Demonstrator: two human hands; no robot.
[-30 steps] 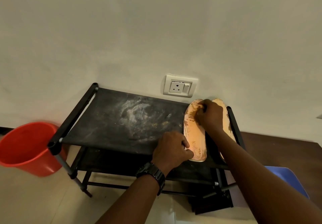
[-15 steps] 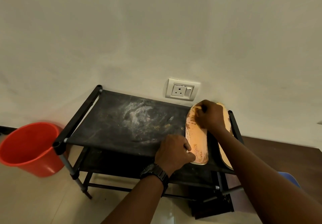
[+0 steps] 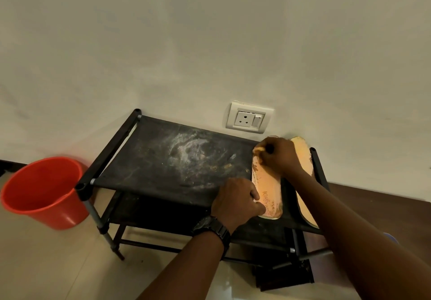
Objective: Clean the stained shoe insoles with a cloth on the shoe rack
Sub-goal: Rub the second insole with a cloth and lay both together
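Observation:
Two stained orange insoles lie side by side at the right end of the black shoe rack (image 3: pixel 163 159). My left hand (image 3: pixel 235 201) grips the heel edge of the left insole (image 3: pixel 268 187), fingers curled, thumb on its printed end. At that insole's toe end my right hand (image 3: pixel 278 155) presses down with curled fingers, and a small pale wad of cloth (image 3: pixel 258 150) shows under the fingertips. My right forearm partly covers the right insole (image 3: pixel 300 152).
The rack's fabric top carries whitish dust smears in the middle. A red bucket (image 3: pixel 42 190) stands on the floor to the left of the rack. A wall socket (image 3: pixel 248 120) sits just behind it. A dark box (image 3: pixel 284 276) lies under the rack's right end.
My right hand has shifted slightly left over the toe end of the left insole. My left hand keeps its hold at the heel.

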